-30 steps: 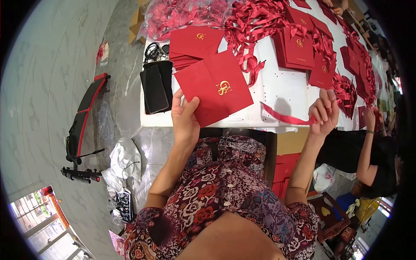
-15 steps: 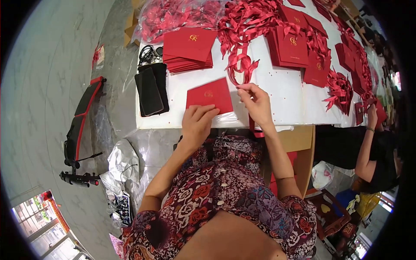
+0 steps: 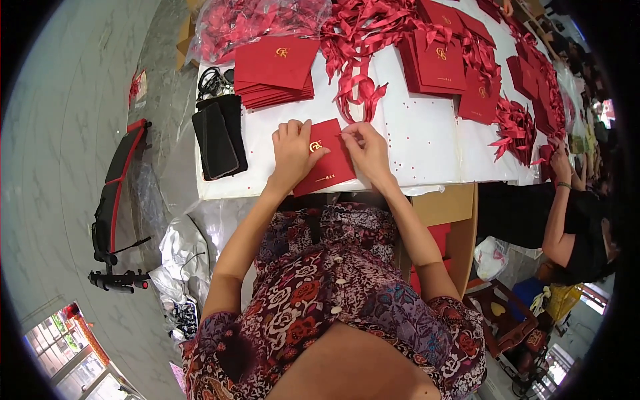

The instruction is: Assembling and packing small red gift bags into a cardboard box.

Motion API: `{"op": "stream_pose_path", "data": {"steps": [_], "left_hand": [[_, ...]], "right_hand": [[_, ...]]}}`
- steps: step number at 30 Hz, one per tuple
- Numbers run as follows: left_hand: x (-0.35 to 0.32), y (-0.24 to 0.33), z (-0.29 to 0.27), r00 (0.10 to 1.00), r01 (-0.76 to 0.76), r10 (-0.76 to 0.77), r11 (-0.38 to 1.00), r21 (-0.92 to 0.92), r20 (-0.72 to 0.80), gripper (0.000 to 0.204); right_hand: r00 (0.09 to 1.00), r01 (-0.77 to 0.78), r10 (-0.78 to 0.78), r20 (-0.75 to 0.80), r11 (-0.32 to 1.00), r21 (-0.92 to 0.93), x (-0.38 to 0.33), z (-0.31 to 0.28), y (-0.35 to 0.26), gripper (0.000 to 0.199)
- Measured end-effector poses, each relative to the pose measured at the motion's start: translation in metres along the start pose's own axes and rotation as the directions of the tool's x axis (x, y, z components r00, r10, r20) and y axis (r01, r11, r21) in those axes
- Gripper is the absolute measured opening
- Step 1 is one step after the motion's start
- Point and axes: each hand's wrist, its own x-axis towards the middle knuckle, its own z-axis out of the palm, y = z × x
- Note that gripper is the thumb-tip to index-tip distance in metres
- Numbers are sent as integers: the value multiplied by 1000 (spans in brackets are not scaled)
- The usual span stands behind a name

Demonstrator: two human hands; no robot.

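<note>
A flat red card [image 3: 333, 170] with a gold emblem lies aslant at the table's near edge. My left hand [image 3: 292, 150] grips its left side, thumb on the face near the emblem and fingers curled at the upper left. At the card's upper right edge, my right hand [image 3: 368, 152] has thumb and forefinger pinched together. A thin end of red ribbon seems to be in that pinch, mostly hidden by the fingers. Just beyond the right hand lie loops of red satin ribbon [image 3: 362, 90].
A stack of red cards [image 3: 277, 63] stands beyond my left hand, beside a black phone [image 3: 215, 143] and a cable. Ribbon heaps and ribboned red cards [image 3: 440, 63] cover the far side. A co-worker's hand [image 3: 560, 163] works at the right. An open carton [image 3: 443, 208] sits below the table edge.
The red card has been turned more upright, its emblem now at the upper left. My left hand has moved up its left side. The right hand has come left to the card's edge.
</note>
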Motion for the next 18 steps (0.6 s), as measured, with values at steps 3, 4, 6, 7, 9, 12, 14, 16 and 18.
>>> {"op": "stream_pose_path", "data": {"steps": [3, 4, 6, 7, 9, 12, 14, 16, 18], "left_hand": [[5, -2, 1, 999, -43, 44, 998, -36, 18, 64], [7, 0, -2, 999, -42, 42, 998, -36, 17, 64], [10, 5, -6, 996, -34, 40, 997, -66, 80, 59], [11, 6, -7, 996, -33, 38, 997, -66, 79, 59], [13, 7, -7, 996, -41, 51, 991, -127, 78, 44], [18, 1, -10, 997, -22, 38, 977, -211, 74, 24], [25, -1, -17, 992, 47, -9, 949, -311, 125, 17], [32, 0, -24, 983, 120, -51, 907, -403, 178, 10], [38, 1, -31, 968, 164, -51, 868, -468, 244, 10]], "right_hand": [[1000, -6, 7, 20, 1000, -18, 3, 8, 3, 13], [999, -2, 3, 34, 1000, -29, 4, 11, 4, 13], [999, -16, 19, 38, 998, -56, 4, 12, 7, 13], [999, -30, 34, 38, 996, -84, 5, 12, 7, 13], [999, -32, 33, 38, 999, -30, 4, 12, 9, 13], [998, -45, 43, 47, 998, 36, 1, 7, 5, 14], [997, -54, 51, 58, 997, 50, 0, 2, -4, 14], [994, -106, 100, 41, 978, 181, -2, -4, -15, 13], [993, -121, 116, 37, 971, 205, -3, -9, -22, 12]]}}
